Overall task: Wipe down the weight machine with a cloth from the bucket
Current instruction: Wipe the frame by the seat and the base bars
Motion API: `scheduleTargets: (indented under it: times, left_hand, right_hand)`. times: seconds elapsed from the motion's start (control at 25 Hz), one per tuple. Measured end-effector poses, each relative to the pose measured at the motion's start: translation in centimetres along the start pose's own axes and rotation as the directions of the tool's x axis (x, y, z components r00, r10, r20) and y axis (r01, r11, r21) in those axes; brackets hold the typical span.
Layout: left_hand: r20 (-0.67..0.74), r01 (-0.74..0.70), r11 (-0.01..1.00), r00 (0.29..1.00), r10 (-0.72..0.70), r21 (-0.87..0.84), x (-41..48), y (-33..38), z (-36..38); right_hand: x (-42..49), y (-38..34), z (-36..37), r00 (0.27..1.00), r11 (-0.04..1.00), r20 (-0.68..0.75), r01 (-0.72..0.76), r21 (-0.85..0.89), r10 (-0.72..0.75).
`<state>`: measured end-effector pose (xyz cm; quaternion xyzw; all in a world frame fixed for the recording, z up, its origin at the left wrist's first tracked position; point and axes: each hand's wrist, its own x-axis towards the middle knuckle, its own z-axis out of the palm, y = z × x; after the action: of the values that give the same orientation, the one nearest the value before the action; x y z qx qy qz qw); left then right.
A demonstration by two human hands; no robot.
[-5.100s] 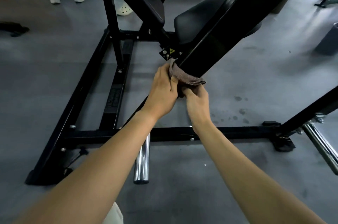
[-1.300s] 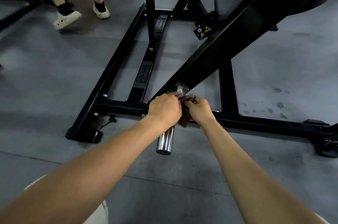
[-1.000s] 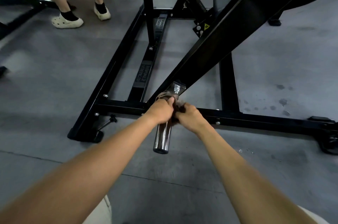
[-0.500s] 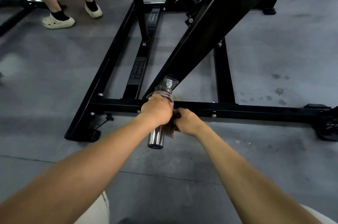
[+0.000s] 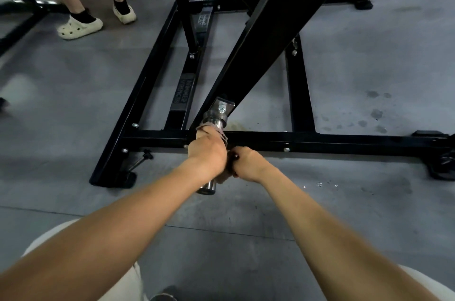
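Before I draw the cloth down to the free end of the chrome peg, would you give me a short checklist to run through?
1. Cloth wrapped round the chrome peg: ok, it shows above and below the gripping hand.
2. Left hand grips cloth and peg: ok.
3. Right hand holds the cloth's loose part beside the peg: ok, as far as it shows.
4. Peg's free end unobstructed: ok, only floor beyond it.
5. Bystander's shoes out of the way: ok, they stand far left of the machine frame.
6. Cloth damp and clean enough: cannot tell.
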<state>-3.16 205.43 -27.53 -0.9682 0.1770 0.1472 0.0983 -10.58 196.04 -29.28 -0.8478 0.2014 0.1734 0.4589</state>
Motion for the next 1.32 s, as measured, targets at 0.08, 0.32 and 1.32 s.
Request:
scheduleTargets:
  times: [0.08, 0.32, 1.32]
  left_hand:
    - [-0.018, -0.034, 0.982, 0.999, 0.032, -0.188, 1.1, -0.6, -0.6]
    - [-0.072, 0.027, 0.989, 0.997, -0.038, -0.146, -0.2, 0.1, -0.3]
    - [0.152, -0.222, 0.864, 0.935, 0.320, -0.452, -0.7, 7.2, -1.7]
  right_hand:
    - [0.2, 0.0, 0.2, 1.000, 1.000, 0.017, 0.015, 0.019, -0.015]
    - [-0.8, 0.9, -0.9, 1.000, 1.000, -0.017, 0.010, 0.018, -0.010]
    - [-2.8, 8.4, -3.8, 0.919, 0.386, -0.210, 0.071, 0.920, 0.332]
